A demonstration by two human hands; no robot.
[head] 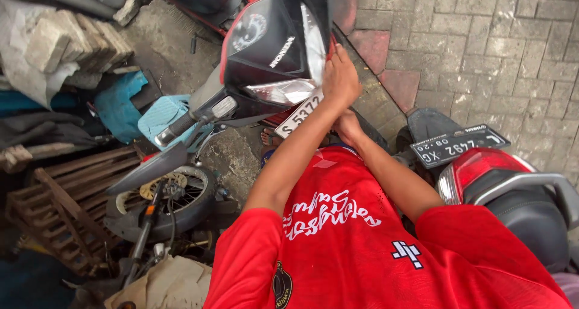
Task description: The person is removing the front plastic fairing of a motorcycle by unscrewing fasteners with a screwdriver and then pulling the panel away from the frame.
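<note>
Motorcycle front cowl (265,50), black with red trim, tilted at twelve o'clock, headlight lens facing down toward the white plate (298,114) beneath it. Going left to right: stacked grey paving blocks (66,40) at ten o'clock, blue plastic stool (120,107) beside them, wooden pallet (66,206) at eight o'clock, bare front wheel (172,194) with brake disc leaning by it, probably pulled aside for room. Left hand (341,80) raised, arm extended straight ahead, palm pressed flat on the cowl's right edge, fingers stretched upward, seemingly steadying the panel. Right hand (347,127) lower, tucked behind the left forearm near the plate; open or closed, cannot tell. At three o'clock, tail of second scooter (482,170) with red lamp and black plate, parked on brick paving (482,44)
</note>
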